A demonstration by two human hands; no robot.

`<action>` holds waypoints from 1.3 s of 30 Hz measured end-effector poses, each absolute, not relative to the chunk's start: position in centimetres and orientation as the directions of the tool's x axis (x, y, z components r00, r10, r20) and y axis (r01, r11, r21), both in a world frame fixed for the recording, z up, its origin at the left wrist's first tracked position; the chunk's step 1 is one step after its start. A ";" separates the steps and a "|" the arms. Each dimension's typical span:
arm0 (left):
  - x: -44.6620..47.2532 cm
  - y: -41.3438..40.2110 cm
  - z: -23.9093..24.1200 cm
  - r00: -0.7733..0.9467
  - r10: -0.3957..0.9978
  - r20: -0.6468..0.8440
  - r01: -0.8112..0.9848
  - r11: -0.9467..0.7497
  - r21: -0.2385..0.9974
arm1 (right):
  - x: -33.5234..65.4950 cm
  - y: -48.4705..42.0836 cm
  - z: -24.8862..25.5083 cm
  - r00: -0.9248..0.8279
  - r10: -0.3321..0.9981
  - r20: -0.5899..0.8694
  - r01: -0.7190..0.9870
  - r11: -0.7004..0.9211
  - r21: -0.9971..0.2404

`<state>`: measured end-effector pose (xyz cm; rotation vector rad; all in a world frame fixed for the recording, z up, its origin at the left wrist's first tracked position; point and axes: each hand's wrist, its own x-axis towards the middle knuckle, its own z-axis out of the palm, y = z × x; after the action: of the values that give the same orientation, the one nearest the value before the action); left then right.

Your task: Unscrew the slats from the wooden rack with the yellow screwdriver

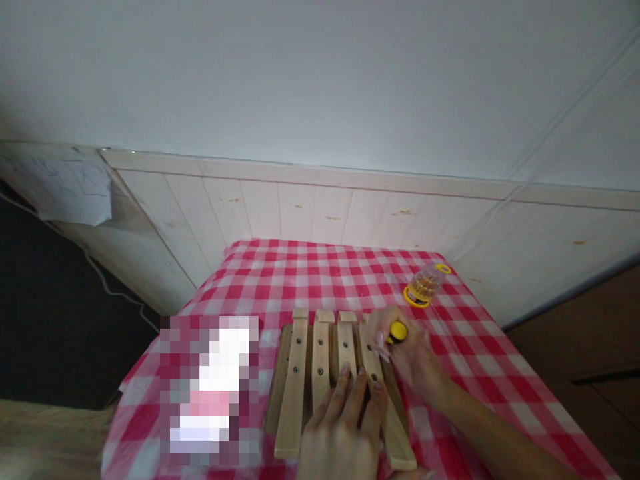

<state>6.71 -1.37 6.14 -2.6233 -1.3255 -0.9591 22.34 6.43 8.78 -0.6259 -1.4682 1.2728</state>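
Note:
Several pale wooden slats point(290, 413) lie side by side over a darker wooden board point(273, 407) on the table. Dark screws sit in the slats, and small blocks cap their far ends. My left hand point(343, 427) rests palm down across the middle and right slats, its fingers stretched out. At the rightmost slat, my right hand point(405, 353) is closed around a screwdriver with a yellow and black handle point(399, 332). The screwdriver's tip is hidden by my fingers, so I cannot tell whether it sits in a screw.
A clear container point(425, 285) with yellow ends and small yellowish things inside stands at the far right of the checked tablecloth point(300, 273). A blurred-out item point(215, 387) lies on the left. A panelled wall point(330, 207) borders the table's far edge.

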 end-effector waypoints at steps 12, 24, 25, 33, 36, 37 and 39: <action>7.0 -1.0 6.9 0.404 0.691 0.600 0.752 -0.624 0.212 | 23.0 5.9 11.5 -0.449 0.794 0.410 -0.073 0.425 -0.902; 6.9 -1.2 6.1 0.432 0.737 0.520 0.734 -0.622 0.271 | 23.5 6.3 10.1 -0.337 0.842 0.422 -0.031 0.438 -0.899; 6.9 -1.2 6.1 0.435 0.741 0.512 0.732 -0.622 0.278 | 23.5 6.3 10.3 -0.363 0.828 0.426 -0.016 0.452 -0.892; 6.9 -1.4 6.4 0.438 0.755 0.487 0.741 -0.610 0.280 | 23.1 5.8 11.5 -0.183 0.857 0.481 -0.092 0.472 -0.877; 7.0 -1.5 6.6 0.417 0.755 0.506 0.756 -0.598 0.268 | 23.1 5.7 11.2 -0.207 0.874 0.440 -0.062 0.438 -0.897; 7.0 -1.5 6.7 0.415 0.753 0.510 0.758 -0.597 0.264 | 23.1 5.7 11.0 -0.206 0.874 0.441 -0.038 0.443 -0.896; 6.9 -1.6 6.8 0.415 0.749 0.516 0.760 -0.597 0.256 | 23.2 5.7 10.4 -0.210 0.872 0.443 0.002 0.453 -0.891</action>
<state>6.93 -1.57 6.81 -2.6276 -1.4018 -0.9427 23.17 5.74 10.45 -0.7844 -1.5801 0.9674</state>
